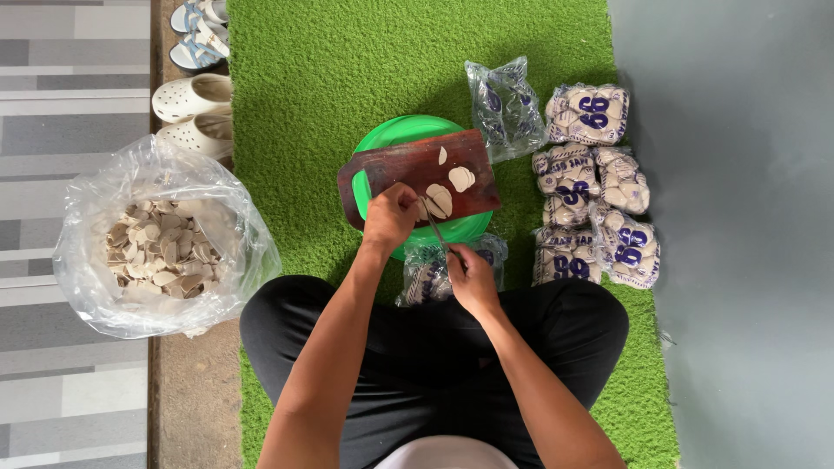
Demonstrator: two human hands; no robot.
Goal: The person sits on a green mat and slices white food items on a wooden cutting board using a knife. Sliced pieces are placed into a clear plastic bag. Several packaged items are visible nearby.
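- Head view, centre of the frame: a dark reddish cutting board (417, 174) lies across a green basin (395, 139) on a green grass-like mat (304, 78).
- The left hand (391, 215) is curled closed, fingertips pressing a pale round piece (437, 201) down on the board's near edge.
- The right hand (473, 278) is closed around the handle of a thin knife (434, 227), whose blade angles up and left toward that piece; whether the edge is already touching it is hard to tell at this size.
- Cut slices (461, 178) lie just above on the board, and a small sliver sits nearer its top edge.
- Judged from this, the step in hand is slicing the held piece. The next stroke calls for the left fingertips to stay clear of the blade and the board to stay steady on the basin's rim.
- Just below the basin, by the person's knees, lies an opened packet (427, 276).
- Right of centre, sealed packets (591, 187) of the same pale pieces are stacked in a column on the mat, with one clear, flatter bag (504, 108) near the top.
- Left of the frame: a large clear plastic bag (161, 234) stands open, holding a heap of pale slices.
- Upper left: sandals and white clogs (193, 94) sit beside the mat.
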